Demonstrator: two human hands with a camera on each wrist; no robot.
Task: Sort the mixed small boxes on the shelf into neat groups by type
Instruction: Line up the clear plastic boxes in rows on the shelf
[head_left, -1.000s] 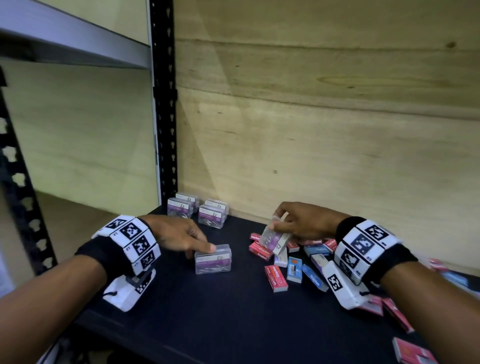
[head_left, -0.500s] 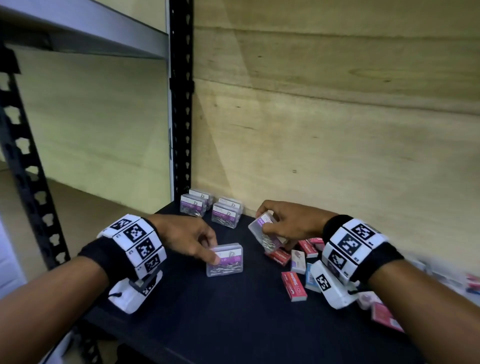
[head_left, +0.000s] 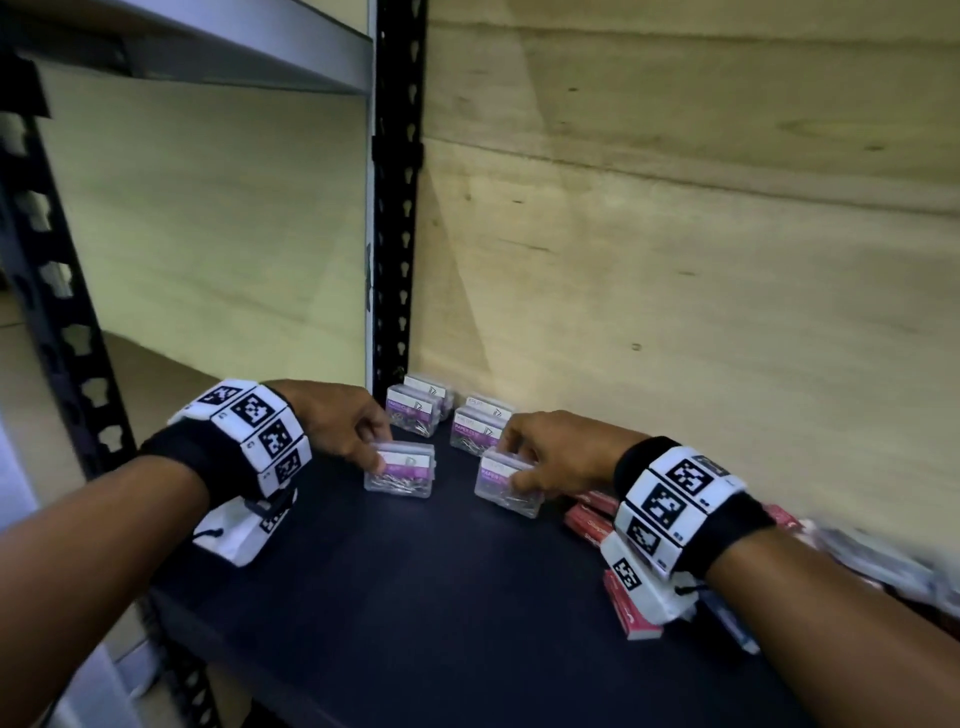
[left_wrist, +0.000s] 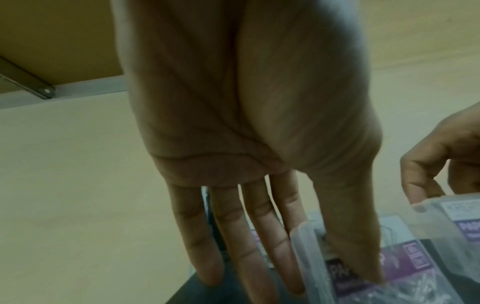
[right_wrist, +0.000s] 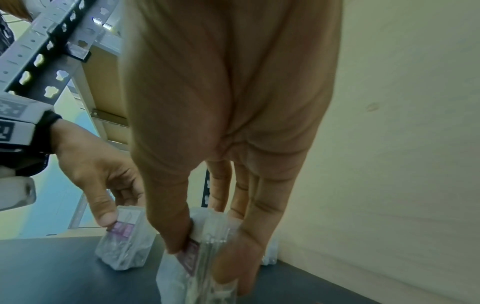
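Two clear paper-clip boxes with purple labels are in my hands on the dark shelf (head_left: 415, 597). My left hand (head_left: 375, 453) pinches the left box (head_left: 408, 475) between thumb and fingers; the left wrist view shows my thumb on its label (left_wrist: 350, 273). My right hand (head_left: 515, 470) grips the right box (head_left: 501, 496), thumb on its front and fingers behind (right_wrist: 197, 273). Both boxes rest on the shelf just in front of a group of like boxes (head_left: 421, 410) in the back left corner. Red boxes (head_left: 592, 517) lie under my right wrist.
A black perforated upright (head_left: 397, 208) stands at the back left corner, with a plywood wall (head_left: 675, 260) behind. More red boxes (head_left: 631, 610) and blurred blue ones (head_left: 883, 566) lie to the right. Bare shelf stretches toward the front edge.
My right hand carried its clear box left, away from the mixed pile, and set it down near the corner group. My left hand slid its box back toward that group.
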